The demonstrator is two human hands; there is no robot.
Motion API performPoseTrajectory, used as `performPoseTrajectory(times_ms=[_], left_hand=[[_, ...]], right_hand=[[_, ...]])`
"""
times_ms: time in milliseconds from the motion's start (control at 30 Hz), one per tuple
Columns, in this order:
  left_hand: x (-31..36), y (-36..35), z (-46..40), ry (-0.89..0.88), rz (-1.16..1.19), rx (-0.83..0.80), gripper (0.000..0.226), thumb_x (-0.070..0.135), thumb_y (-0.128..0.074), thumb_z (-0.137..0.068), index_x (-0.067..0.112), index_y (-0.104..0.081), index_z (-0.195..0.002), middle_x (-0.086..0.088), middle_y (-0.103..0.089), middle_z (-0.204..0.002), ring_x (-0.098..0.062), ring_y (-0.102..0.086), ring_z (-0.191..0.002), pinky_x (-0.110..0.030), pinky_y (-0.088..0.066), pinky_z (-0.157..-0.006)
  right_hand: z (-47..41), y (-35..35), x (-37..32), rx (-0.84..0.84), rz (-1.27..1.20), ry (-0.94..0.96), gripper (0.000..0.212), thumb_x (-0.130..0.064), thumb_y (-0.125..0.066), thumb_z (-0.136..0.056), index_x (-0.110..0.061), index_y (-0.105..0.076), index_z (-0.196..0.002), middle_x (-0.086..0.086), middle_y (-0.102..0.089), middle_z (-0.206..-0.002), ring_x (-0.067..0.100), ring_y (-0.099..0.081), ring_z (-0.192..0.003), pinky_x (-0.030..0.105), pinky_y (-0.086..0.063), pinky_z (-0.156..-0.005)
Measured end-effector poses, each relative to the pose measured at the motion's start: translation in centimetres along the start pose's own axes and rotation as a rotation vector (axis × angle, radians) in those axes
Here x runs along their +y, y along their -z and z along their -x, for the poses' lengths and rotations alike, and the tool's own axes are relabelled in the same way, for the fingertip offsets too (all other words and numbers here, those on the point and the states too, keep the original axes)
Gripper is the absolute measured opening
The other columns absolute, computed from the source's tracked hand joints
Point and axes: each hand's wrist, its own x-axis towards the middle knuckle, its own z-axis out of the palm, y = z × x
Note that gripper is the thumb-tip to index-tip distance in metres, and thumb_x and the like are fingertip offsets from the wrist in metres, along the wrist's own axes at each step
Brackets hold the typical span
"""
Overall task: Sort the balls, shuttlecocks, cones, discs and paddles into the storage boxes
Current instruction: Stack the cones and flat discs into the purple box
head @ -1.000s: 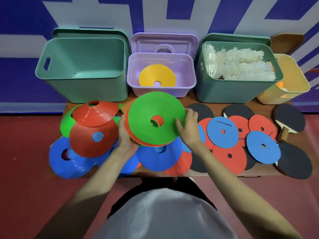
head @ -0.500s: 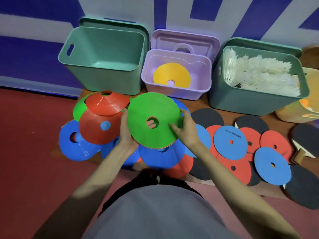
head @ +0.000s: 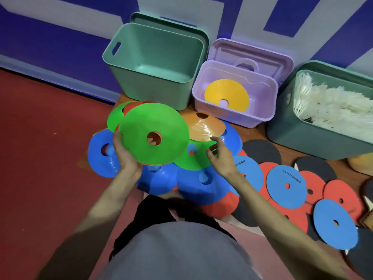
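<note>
My left hand (head: 126, 156) grips a stack of flat cones with a green cone (head: 154, 134) on top and an orange edge showing beneath. It is held tilted above a pile of blue cones (head: 159, 181). My right hand (head: 221, 156) hovers with loosely curled fingers just right of the stack, holding nothing, over another green cone (head: 191, 160). An orange cone (head: 203, 127) lies upright behind it. A yellow cone (head: 226, 94) lies inside the purple box (head: 260, 116).
An empty green box (head: 155, 63) stands at the back left. The green box (head: 310, 136) on the right holds white shuttlecocks (head: 333, 106). Blue discs (head: 286, 185), red discs (head: 341, 196) and dark paddles (head: 261, 151) cover the table's right side. Red floor lies to the left.
My right hand has let go of the green-topped stack and drawn right. The left hand alone holds the stack, shifted left. The view has swung left, uncovering the orange and green cones.
</note>
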Motion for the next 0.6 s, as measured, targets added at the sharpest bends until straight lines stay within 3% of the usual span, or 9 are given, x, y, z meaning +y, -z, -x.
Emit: performPoseTrajectory(times_ms=[67,167,200,300,400,533,600], left_hand=[[1.6,1.0,-1.6,-0.015,0.009,0.048,0.047,0.048,-0.030,-0.100,0.023,-0.070,-0.101,0.008,-0.074,-0.094,-0.011,-0.069,-0.087,-0.025,-0.054,-0.075],[4.0,2.7,-4.0,-0.051,0.032,0.050,0.059,0.046,-0.029,-0.101,0.029,-0.079,-0.075,0.009,-0.075,-0.086,-0.009,-0.070,-0.080,-0.024,-0.054,-0.073],[5.0,3.3,-4.7,-0.061,0.024,0.051,0.059,0.046,-0.029,-0.101,0.029,-0.079,-0.075,0.009,-0.075,-0.086,-0.009,-0.070,-0.081,-0.024,-0.053,-0.076],[7.6,5.5,-7.5,-0.075,-0.017,0.112,0.049,0.047,-0.030,-0.100,0.019,-0.070,-0.100,0.007,-0.074,-0.094,-0.015,-0.066,-0.094,-0.026,-0.050,-0.082],[9.7,7.3,-9.9,-0.072,-0.029,0.135,0.047,0.045,-0.030,-0.101,0.019,-0.069,-0.096,0.009,-0.073,-0.090,-0.013,-0.066,-0.088,-0.024,-0.050,-0.076],[11.8,8.1,-11.7,-0.039,-0.034,0.050,0.068,0.037,-0.026,-0.104,0.033,-0.075,-0.057,0.014,-0.072,-0.070,-0.001,-0.067,-0.064,-0.018,-0.049,-0.060],[12.2,8.3,-12.2,0.003,-0.051,0.019,0.071,0.035,-0.025,-0.104,0.031,-0.073,-0.051,0.013,-0.070,-0.063,-0.001,-0.065,-0.055,-0.017,-0.050,-0.051]], right_hand=[[-1.1,-1.3,-1.5,-0.018,0.058,0.059,0.050,-0.007,-0.061,-0.087,-0.006,-0.043,-0.134,0.012,-0.059,-0.104,0.023,-0.058,-0.084,0.035,-0.047,-0.080],[-3.1,-4.2,-4.2,-0.056,0.141,0.168,0.063,-0.005,-0.067,-0.081,-0.006,-0.040,-0.138,0.013,-0.052,-0.122,0.028,-0.054,-0.103,0.037,-0.046,-0.085],[-3.8,-5.3,-5.3,-0.079,0.173,0.202,0.067,-0.006,-0.068,-0.080,-0.006,-0.039,-0.140,0.013,-0.049,-0.128,0.028,-0.052,-0.110,0.038,-0.046,-0.090],[-6.1,-8.8,-8.6,-0.146,0.317,0.325,0.076,-0.008,-0.070,-0.079,-0.007,-0.033,-0.145,0.010,-0.039,-0.143,0.030,-0.042,-0.125,0.035,-0.035,-0.107],[-8.6,-11.9,-10.8,-0.188,0.551,0.419,0.090,-0.014,-0.073,-0.074,-0.010,-0.024,-0.149,0.007,-0.028,-0.153,0.031,-0.039,-0.121,0.034,-0.031,-0.108],[-10.7,-15.1,-12.4,-0.172,0.726,0.366,0.115,-0.029,-0.081,-0.066,-0.015,-0.008,-0.153,0.002,-0.013,-0.159,0.028,-0.039,-0.111,0.035,-0.035,-0.102],[-11.4,-16.1,-12.8,-0.177,0.768,0.344,0.117,-0.032,-0.081,-0.066,-0.015,-0.005,-0.153,0.001,-0.009,-0.160,0.027,-0.038,-0.109,0.035,-0.035,-0.100]])
